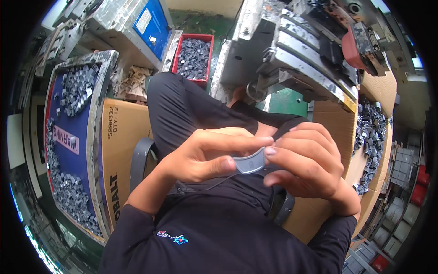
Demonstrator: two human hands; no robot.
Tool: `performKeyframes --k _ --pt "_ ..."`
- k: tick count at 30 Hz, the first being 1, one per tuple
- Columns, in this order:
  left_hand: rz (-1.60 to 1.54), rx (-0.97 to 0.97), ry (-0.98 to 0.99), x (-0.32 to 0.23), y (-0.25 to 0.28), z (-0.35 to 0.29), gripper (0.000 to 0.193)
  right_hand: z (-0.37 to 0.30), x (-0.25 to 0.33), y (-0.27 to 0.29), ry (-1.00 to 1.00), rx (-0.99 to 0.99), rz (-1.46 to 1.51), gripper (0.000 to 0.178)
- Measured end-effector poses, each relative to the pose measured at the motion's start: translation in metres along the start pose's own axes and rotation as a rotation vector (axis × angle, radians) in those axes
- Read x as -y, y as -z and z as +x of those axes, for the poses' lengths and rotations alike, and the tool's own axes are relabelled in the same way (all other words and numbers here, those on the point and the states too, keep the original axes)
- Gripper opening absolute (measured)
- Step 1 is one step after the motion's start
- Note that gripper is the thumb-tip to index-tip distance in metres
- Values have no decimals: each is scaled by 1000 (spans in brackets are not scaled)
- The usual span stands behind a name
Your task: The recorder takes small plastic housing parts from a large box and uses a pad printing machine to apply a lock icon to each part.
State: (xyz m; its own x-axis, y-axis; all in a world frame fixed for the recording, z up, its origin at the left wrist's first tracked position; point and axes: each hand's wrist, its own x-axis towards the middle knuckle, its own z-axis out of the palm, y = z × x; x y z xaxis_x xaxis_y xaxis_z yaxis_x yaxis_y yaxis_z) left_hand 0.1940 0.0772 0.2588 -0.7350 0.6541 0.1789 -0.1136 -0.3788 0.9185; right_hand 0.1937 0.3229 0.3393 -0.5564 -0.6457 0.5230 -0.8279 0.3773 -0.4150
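Both hands meet in front of my chest over my lap. My left hand [207, 155] pinches a small flat grey metal piece [250, 163] between thumb and fingers. My right hand [305, 162] grips the same piece from the other side, its fingertips on the upper right edge. The piece has a curved lower edge. A thin dark cord runs below it across my black clothing.
A blue-lined tray [61, 137] with several small grey metal parts lies at my left, beside a brown cardboard box [121, 137]. A red bin [194, 55] of parts sits ahead. A metal press machine [301, 50] stands at upper right, with more parts [372, 137] in a carton at the right.
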Motion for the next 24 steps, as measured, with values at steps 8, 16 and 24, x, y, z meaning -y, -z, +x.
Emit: performKeyframes --k 8,16,24 --pt "115 9 -4 -4 -5 -1 74 -5 -5 0 14 25 -53 31" --pt "122 27 -43 -1 -1 3 72 -4 -9 0 -11 52 -30 31" --pt "243 133 -134 2 -5 13 46 -8 0 -3 71 127 -103 33"
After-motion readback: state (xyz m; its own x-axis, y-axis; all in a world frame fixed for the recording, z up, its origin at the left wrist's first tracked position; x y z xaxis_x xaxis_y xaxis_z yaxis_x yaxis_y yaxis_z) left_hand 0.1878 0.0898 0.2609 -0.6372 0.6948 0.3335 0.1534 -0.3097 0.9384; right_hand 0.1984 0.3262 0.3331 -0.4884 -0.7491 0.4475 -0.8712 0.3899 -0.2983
